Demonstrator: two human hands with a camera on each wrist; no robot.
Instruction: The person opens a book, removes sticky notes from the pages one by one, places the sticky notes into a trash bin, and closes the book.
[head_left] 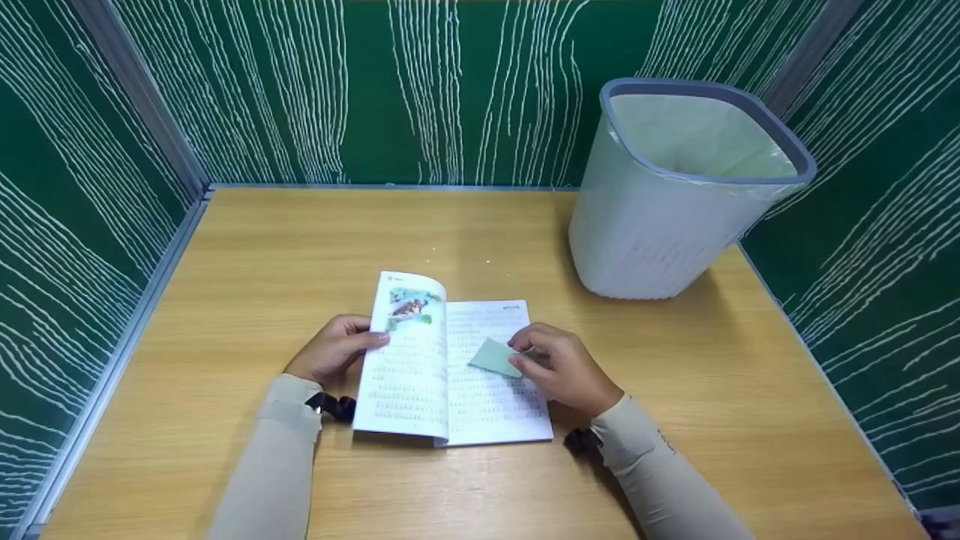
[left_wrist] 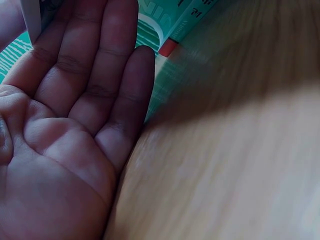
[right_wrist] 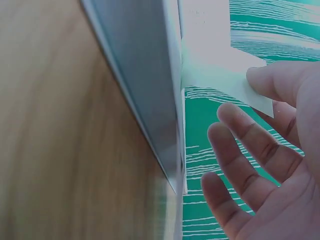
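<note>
- Left hand (head_left: 334, 352) has its grip closed on the left side of the book (head_left: 491, 416), thumb on the page, fingers behind. Best to press softly, so the page does not bend.
- Green paper (head_left: 491, 358) is over the right page; I cannot tell if they touch.
- Right hand (head_left: 562, 371) has a tight little grip, pinching the paper with thumb and first finger. A gentle pinch should stop it creasing.
- Left wrist view shows straight fingers and a green cover (left_wrist: 167, 17) with letters, which the head view hides.
- Right wrist view shows the other fingers loose and apart, and a paper corner poking past the thumb.
- Only the head view shows the bin (head_left: 645, 225), far right.
</note>
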